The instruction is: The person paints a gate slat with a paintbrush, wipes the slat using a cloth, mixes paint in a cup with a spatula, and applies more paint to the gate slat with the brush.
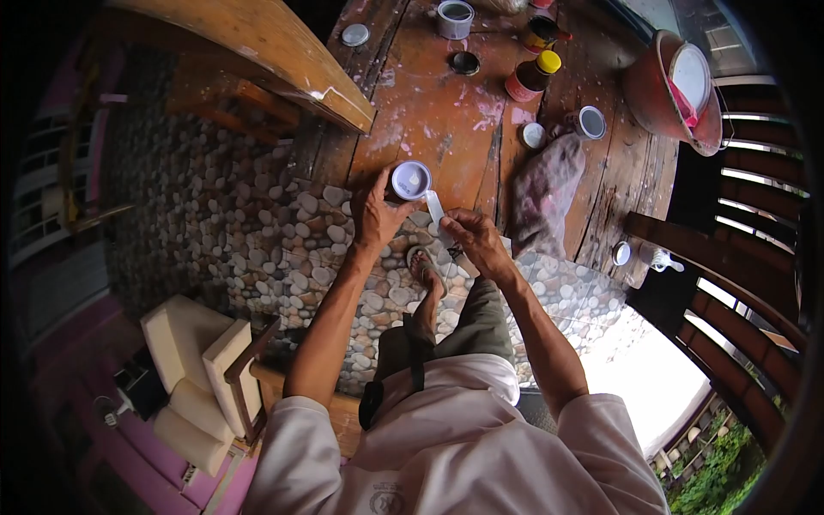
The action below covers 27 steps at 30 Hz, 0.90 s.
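Observation:
My left hand (378, 210) is wrapped around a small round can (412, 180) just off the table's near edge. Its pale lilac top has a white patch and dark marks I cannot read. In my right hand (476, 240) a flat white plastic strip (435, 207) is pinched between thumb and fingers. The strip's far end reaches the can's lower right rim; whether it touches is hard to tell. To the right of my hands, a stained grey cloth (549, 193) lies crumpled on the paint-spotted wooden table (446, 112).
On the table stand a yellow-capped bottle (534, 75), a grey-filled can (591, 123), another can (455, 19), a round lid (533, 135) and a reddish bucket (657, 86). A wooden beam (292, 60) juts in at left. An armchair (197, 369) stands behind on the left.

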### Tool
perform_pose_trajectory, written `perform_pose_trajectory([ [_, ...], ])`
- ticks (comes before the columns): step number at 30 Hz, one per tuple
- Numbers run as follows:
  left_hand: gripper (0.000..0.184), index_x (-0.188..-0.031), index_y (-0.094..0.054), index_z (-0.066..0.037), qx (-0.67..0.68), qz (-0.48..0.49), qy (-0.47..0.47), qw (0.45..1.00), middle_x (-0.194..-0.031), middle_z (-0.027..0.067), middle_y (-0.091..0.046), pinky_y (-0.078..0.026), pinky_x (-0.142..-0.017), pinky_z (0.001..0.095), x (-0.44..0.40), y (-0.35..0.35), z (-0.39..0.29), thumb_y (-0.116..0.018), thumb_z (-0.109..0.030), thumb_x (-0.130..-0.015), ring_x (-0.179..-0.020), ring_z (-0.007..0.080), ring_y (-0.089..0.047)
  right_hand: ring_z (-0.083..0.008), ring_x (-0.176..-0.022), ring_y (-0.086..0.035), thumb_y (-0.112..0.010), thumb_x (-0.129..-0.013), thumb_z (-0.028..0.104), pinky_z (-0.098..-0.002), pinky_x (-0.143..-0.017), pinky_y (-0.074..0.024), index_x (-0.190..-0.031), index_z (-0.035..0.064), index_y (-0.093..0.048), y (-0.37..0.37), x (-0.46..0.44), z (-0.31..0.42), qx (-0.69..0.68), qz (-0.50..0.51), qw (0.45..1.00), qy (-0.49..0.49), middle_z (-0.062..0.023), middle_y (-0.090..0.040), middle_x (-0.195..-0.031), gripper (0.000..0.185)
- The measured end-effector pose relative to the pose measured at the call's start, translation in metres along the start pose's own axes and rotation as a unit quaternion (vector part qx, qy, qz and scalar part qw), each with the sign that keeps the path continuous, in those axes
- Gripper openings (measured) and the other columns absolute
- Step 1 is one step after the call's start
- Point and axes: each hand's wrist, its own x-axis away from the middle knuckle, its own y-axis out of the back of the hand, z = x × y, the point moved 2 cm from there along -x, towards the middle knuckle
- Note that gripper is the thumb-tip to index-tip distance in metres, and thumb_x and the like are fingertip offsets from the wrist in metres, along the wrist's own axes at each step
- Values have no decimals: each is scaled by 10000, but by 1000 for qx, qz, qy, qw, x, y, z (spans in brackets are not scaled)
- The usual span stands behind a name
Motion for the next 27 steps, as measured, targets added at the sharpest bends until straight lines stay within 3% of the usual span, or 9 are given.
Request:
perform_pose_trajectory([
  [2, 613, -1209, -564, -69, -35, -17, -7, 999, -1051, 122, -685, -523, -816, 370, 2, -3, 2, -860, -194, -687, -980, 272, -677, -61, -720, -512, -600, -968, 277, -255, -669, -416, -928, 31, -669, -1, 2, 7, -40, 8, 999, -1, 37, -591, -746, 258],
  [4, 623, -1204, -561, -65, -70, -34, -17, 997, -1038, 123, -685, -522, -813, 375, 2, -6, 4, -866, -203, -678, -971, 275, -678, -82, -721, -519, -603, -957, 310, -275, -664, -437, -959, -6, -664, 2, 4, 13, -25, 9, 999, -23, -6, -599, -747, 322],
  [10, 666, -1238, -540, -63, -37, -13, 24, 999, -1086, 129, -666, -517, -846, 382, 3, -6, -1, -867, -193, -673, -1012, 278, -659, -94, -686, -514, -594, -937, 264, -300, -635, -437, -890, -6, -652, 13, 10, 25, 50, 11, 998, -21, -19, -576, -696, 279],
  [13, 680, -1263, -536, -66, 67, -52, -37, 996, -1116, 133, -655, -515, -873, 361, 0, 0, -8, -860, -170, -674, -1050, 264, -644, -127, -670, -537, -583, -924, 254, -330, -641, -448, -893, 5, -660, 12, 11, 29, 67, 3, 998, -9, -46, -595, -680, 262],
  [15, 684, -1281, -531, -67, 86, 37, 8, 996, -1119, 134, -655, -513, -886, 343, -1, 5, -4, -845, -128, -677, -1052, 252, -642, -146, -664, -545, -584, -925, 258, -339, -646, -451, -908, 13, -662, 12, 12, 34, 105, 0, 994, -12, -62, -607, -688, 258],
  [20, 650, -1263, -538, -58, 33, 31, -7, 999, -1107, 134, -664, -517, -865, 347, -1, 5, -1, -827, -80, -681, -1020, 261, -660, -197, -650, -567, -589, -924, 270, -348, -654, -458, -946, 39, -666, 4, 11, 33, 134, -2, 990, -37, -105, -628, -707, 244],
  [27, 607, -1218, -550, -54, 8, -6, 10, 1000, -1049, 132, -679, -515, -828, 363, 3, -4, 7, -837, -107, -685, -991, 273, -671, -86, -741, -529, -599, -963, 307, -278, -682, -431, -935, 34, -666, -8, -2, 2, -14, 28, 1000, -3, 5, -608, -773, 283],
])
